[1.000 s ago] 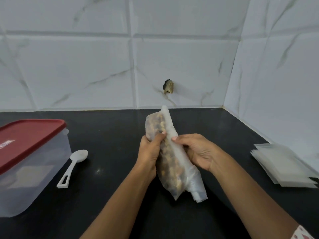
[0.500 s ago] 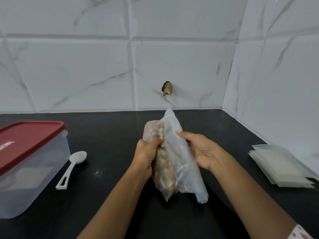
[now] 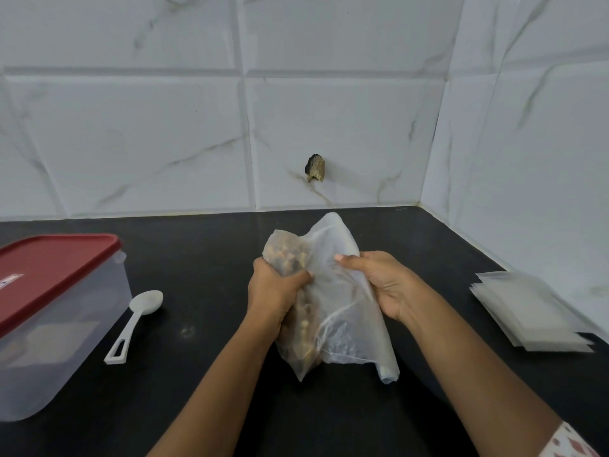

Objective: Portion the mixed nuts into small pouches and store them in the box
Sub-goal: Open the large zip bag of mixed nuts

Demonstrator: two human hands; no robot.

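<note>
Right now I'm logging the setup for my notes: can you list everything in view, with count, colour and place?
bag of nuts: one, clear plastic with brown nuts, held over the counter's centre
box: one, clear with its red lid on, counter's left edge
spoon: one, white, on the counter just right of the box
pouches: one stack, count unclear, translucent white, counter's right side
counter: one, black, under it all
wall tiles: several, white marbled, behind and to the right
stub: one, dark and tan, on the back wall
left hand: one, grips the nut-filled side of the bag
right hand: one, pinches the bag's loose plastic
</note>
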